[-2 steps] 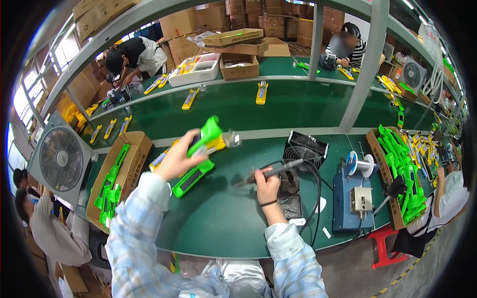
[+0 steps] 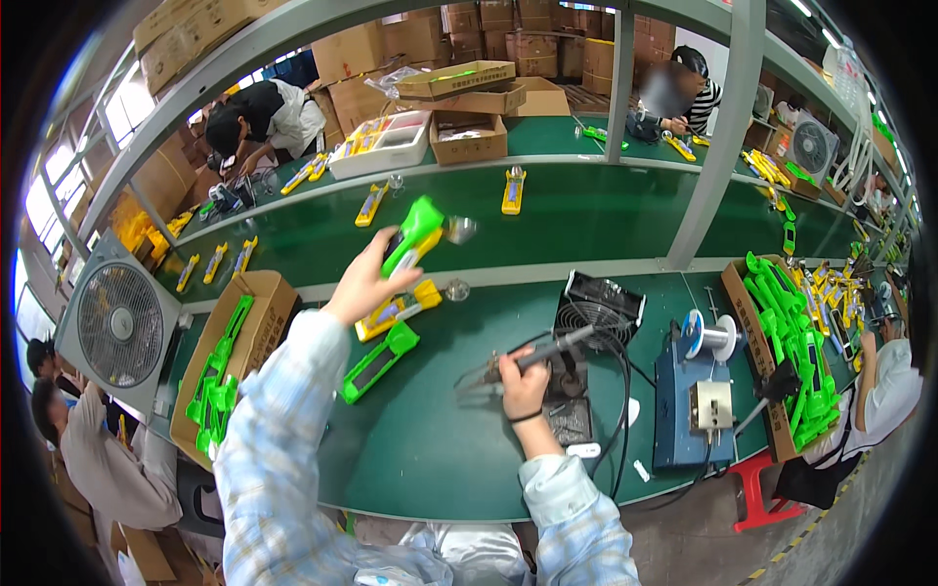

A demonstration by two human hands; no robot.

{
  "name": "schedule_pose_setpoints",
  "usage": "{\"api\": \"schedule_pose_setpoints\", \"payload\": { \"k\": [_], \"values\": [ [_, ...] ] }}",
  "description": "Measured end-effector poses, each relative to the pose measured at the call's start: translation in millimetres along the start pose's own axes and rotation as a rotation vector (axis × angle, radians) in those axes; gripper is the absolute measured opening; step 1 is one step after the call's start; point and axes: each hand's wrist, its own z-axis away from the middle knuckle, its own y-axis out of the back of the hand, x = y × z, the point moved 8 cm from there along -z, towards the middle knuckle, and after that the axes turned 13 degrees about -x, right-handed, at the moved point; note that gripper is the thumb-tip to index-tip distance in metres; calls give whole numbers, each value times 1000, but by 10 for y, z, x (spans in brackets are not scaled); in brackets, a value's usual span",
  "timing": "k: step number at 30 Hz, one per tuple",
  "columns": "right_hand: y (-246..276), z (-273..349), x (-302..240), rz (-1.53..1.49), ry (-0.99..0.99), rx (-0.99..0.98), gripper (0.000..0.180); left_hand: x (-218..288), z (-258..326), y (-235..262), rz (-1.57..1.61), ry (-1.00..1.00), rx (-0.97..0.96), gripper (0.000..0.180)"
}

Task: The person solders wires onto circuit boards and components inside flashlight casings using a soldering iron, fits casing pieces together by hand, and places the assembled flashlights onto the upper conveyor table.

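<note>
My left hand [image 2: 371, 278] grips a green-and-yellow plastic casing [image 2: 418, 234] with a clear bulb-like end [image 2: 460, 230], raised over the far edge of the bench and slightly blurred. Below it on the bench lie a yellow casing [image 2: 399, 310] with a clear round end, and a green casing half [image 2: 379, 363] with a dark strip along its middle. In my right hand [image 2: 524, 386] is a soldering iron [image 2: 559, 349], held like a pen above the bench, its tip pointing left and blurred. The iron's cable loops to the right.
A small black fan [image 2: 601, 298] stands behind the iron's stand [image 2: 569, 418]. To the right are a blue soldering unit [image 2: 679, 396], a solder reel [image 2: 718, 337] and a carton of green casings [image 2: 782, 430]. Another carton [image 2: 266, 317] and a grey fan [image 2: 122, 317] stand left. A conveyor [image 2: 586, 215] carries yellow casings.
My left hand has moved up and away with the green-and-yellow casing, uncovering more of the yellow casing on the bench. The right hand with the soldering iron has barely shifted.
</note>
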Motion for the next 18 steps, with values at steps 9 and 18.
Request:
{"api": "schedule_pose_setpoints", "payload": {
  "k": [9, 18],
  "values": [
    [41, 11, 8, -23, 11, -23, 16, -923, -1917, -1241, -178, 149, -257, 62],
    [-23, -61, 31, -76, -28, -42, 15, -431, -1755, -1068, -478, -105, 52, 72]
  ]
}}
